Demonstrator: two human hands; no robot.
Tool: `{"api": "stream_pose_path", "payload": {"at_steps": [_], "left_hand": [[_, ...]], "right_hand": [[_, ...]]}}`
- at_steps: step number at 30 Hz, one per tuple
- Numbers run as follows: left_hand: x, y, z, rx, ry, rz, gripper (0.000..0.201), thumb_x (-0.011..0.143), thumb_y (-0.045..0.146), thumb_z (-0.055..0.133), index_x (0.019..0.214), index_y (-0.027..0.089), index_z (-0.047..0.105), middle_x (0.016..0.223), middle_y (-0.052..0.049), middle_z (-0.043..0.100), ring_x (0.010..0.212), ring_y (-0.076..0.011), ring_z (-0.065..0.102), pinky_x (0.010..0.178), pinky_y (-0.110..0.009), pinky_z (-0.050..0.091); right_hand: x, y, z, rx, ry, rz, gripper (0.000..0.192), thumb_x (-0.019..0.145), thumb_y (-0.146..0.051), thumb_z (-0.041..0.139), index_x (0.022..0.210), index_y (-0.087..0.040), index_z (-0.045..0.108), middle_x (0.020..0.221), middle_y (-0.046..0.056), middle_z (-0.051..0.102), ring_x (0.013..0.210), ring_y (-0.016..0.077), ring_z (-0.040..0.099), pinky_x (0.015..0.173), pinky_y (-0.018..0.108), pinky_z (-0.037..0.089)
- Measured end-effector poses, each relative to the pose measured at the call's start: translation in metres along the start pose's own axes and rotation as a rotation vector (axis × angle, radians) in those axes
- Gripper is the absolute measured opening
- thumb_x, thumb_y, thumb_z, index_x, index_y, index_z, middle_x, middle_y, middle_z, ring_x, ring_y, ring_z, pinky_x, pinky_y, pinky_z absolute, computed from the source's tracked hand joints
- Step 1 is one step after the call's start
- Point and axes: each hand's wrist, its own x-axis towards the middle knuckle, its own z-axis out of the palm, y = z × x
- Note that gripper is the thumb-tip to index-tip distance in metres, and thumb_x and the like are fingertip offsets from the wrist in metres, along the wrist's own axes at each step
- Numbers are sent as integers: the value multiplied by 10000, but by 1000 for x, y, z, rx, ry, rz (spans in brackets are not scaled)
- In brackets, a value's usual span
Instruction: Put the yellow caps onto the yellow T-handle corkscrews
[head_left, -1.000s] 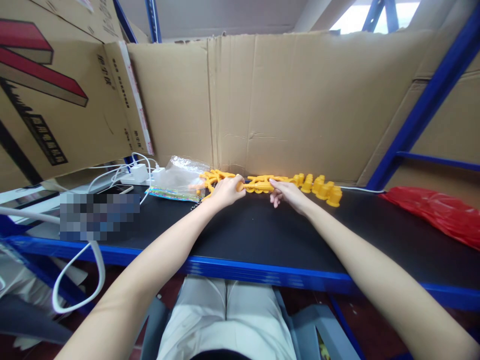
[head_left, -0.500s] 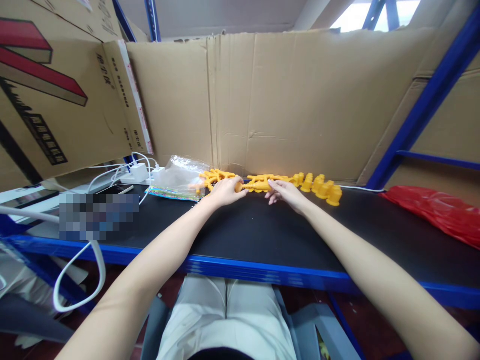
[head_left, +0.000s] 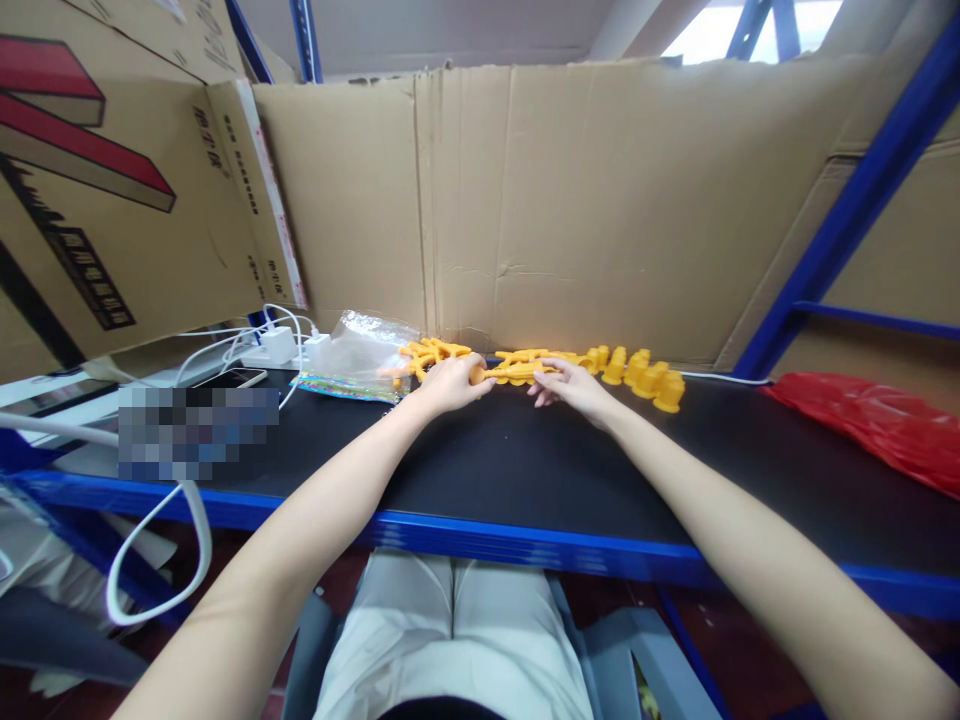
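Note:
My left hand (head_left: 454, 384) is closed on the rounded end of a yellow plastic stick-like piece (head_left: 514, 374). At its other end, my right hand (head_left: 566, 385) pinches the same piece between thumb and fingers. Behind my hands lie yellow branched plastic pieces (head_left: 439, 350), with more branched pieces (head_left: 525, 355) between the hands. To the right of my right hand, several yellow cup-shaped pieces (head_left: 651, 379) stand in a row. Left of my left hand is a clear plastic bag (head_left: 367, 350). My fingers partly hide the held piece.
A black tabletop (head_left: 525, 470) with a blue front rail (head_left: 525, 540) is before me. Cardboard (head_left: 600, 200) walls the back. A red plastic bag (head_left: 862, 420) lies at right. White cables (head_left: 199, 540), a phone (head_left: 229, 379) and chargers (head_left: 279, 345) are at left.
My right hand has shifted very slightly, its fingers moving a little along the yellow stick-like piece. My left hand stays in place.

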Motion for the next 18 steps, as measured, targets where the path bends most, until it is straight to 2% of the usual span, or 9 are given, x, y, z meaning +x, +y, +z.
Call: {"api": "stream_pose_path", "payload": {"at_steps": [10, 18], "left_hand": [[1, 0, -2, 62, -17, 22, 388, 804, 501, 544, 1050, 205, 594, 871, -57, 673, 804, -216, 632, 719, -302, 456], [1, 1, -3, 81, -21, 19, 405, 795, 503, 564, 1069, 205, 582, 889, -63, 672, 823, -213, 629, 728, -295, 451]], "right_hand": [[0, -2, -2, 5, 7, -14, 451, 755, -402, 690, 1120, -165, 569, 675, 31, 689, 508, 131, 621, 497, 260, 520], [1, 0, -6, -22, 14, -29, 411, 711, -495, 695, 947, -166, 626, 664, 42, 685, 513, 131, 617, 506, 268, 511]]}}
